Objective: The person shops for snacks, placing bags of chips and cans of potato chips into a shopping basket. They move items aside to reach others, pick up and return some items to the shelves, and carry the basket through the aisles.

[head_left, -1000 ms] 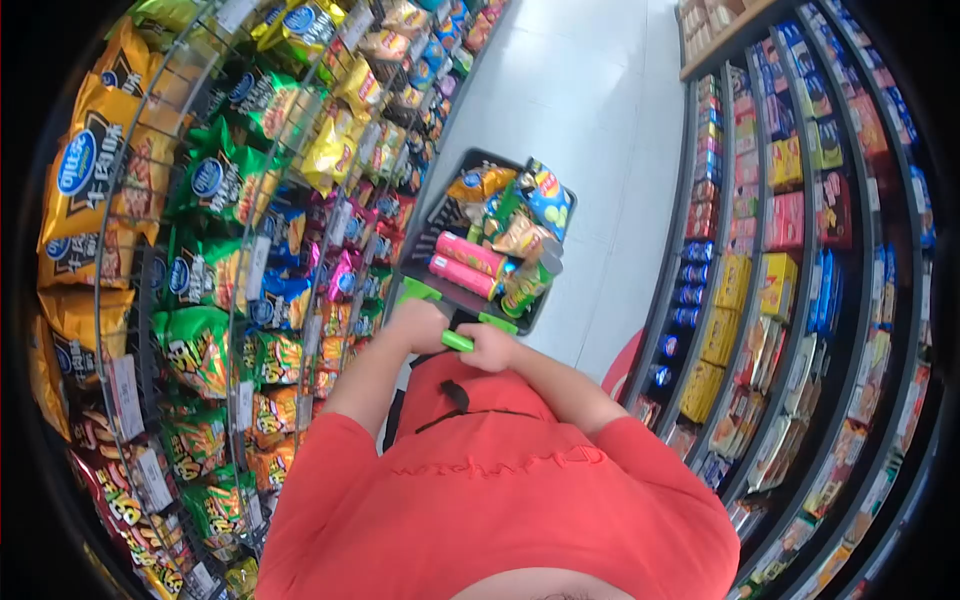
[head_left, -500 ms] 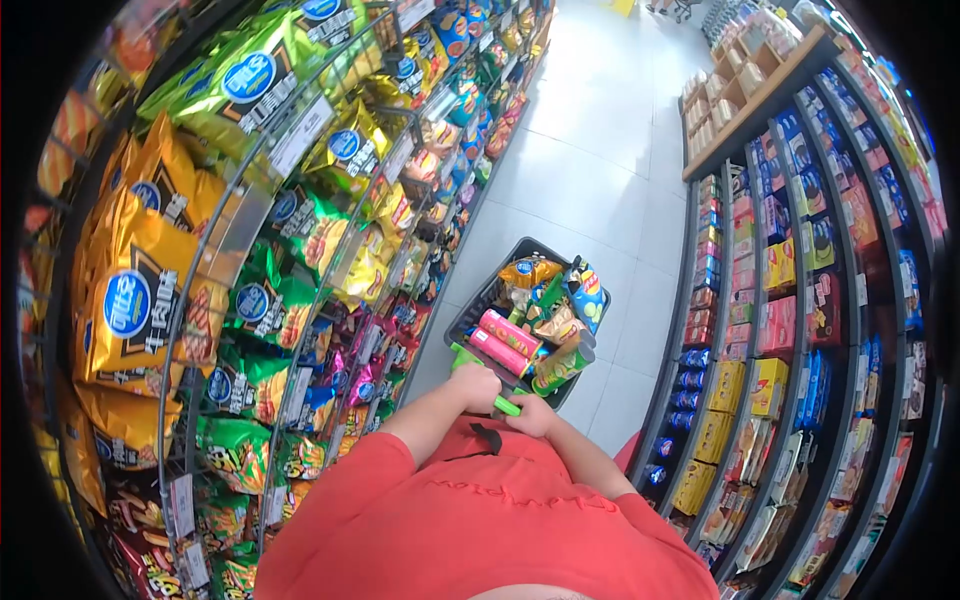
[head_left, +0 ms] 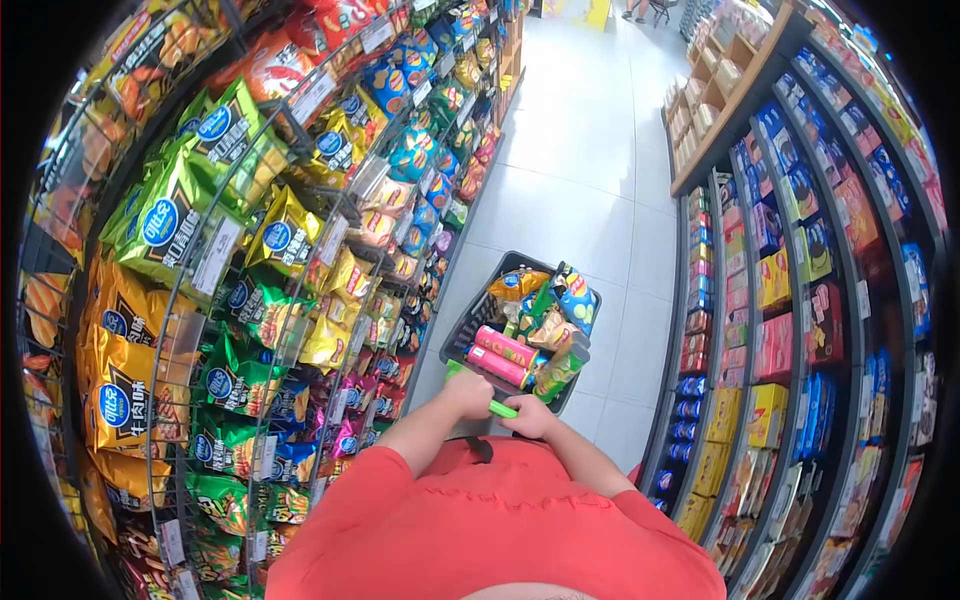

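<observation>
My left hand (head_left: pixel 466 393) is wrapped round the left part of a green handle (head_left: pixel 500 409). Around the right end of that handle, my right hand (head_left: pixel 530 417) is closed. Just beyond both hands is a dark grey cart basket (head_left: pixel 455 345) holding several snacks. Two pink cans (head_left: pixel 500 357) lie side by side near its handle end. An orange bag (head_left: pixel 520 284) rests at the far left of the basket, a blue bag (head_left: pixel 573 299) at the far right, and a green tube-shaped pack (head_left: pixel 562 370) at the near right.
Wire racks of chip bags (head_left: pixel 165 222) line the left side. Shelves of boxed snacks (head_left: pixel 772 345) run along the right, with a wooden display (head_left: pixel 735 120) farther up. Pale floor tiles (head_left: pixel 570 150) stretch between them. A person's legs (head_left: pixel 636 12) show at the far end.
The racks on the left have shifted down and outward in view, and more of the farther shelves shows. Both hands still hold the handle, and the basket's contents look the same.
</observation>
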Tool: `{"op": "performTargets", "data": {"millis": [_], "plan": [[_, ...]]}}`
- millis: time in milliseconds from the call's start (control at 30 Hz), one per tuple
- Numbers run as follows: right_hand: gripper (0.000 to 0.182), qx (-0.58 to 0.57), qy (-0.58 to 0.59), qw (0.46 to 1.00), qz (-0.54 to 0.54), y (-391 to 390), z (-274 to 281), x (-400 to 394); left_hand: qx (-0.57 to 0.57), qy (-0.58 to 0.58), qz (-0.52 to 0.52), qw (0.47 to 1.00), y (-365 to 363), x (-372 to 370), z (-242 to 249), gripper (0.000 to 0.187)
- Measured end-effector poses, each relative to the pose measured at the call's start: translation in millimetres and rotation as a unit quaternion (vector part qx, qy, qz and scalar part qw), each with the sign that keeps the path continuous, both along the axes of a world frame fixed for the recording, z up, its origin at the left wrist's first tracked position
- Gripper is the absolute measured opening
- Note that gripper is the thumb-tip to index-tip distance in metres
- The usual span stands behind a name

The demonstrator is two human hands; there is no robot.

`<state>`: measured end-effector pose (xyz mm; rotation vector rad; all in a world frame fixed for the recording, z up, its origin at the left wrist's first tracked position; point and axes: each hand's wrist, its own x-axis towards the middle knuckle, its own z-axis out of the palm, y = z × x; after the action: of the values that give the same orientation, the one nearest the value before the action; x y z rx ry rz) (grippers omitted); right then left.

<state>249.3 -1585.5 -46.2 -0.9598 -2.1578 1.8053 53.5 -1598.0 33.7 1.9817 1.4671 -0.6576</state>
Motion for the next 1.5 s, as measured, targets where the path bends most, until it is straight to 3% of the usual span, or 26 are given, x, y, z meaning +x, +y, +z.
{"op": "performTargets", "data": {"millis": [367, 500, 767, 1233, 1500], "plan": [[0.035, 0.065, -0.047, 0.996, 0.047, 135.1, -10.9, 40.8, 0.071, 0.014, 0.089, 0.993, 95.0, 39.9, -35.2, 0.037], [0.032, 0.067, -0.023, 0.995, 0.067, 177.3, -9.4, 45.2, 0.049, 0.023, 0.124, 0.991, 125.5, 51.9, -22.4, 0.039], [0.035, 0.031, -0.032, 0.994, 0.095, 229.2, -20.6, 35.9, 0.052, -0.001, 0.139, 0.989, 171.4, 40.1, -27.0, 0.035], [0.034, 0.121, -0.058, 0.973, 0.187, 391.6, -35.7, -15.8, 0.045, -0.029, 0.128, 0.990, 326.2, -15.1, -28.7, 0.041], [0.032, 0.085, -0.053, 0.982, 0.159, 460.0, -44.5, -41.0, 0.021, -0.023, 0.119, 0.992, 402.3, -39.8, -24.6, 0.037]]}}
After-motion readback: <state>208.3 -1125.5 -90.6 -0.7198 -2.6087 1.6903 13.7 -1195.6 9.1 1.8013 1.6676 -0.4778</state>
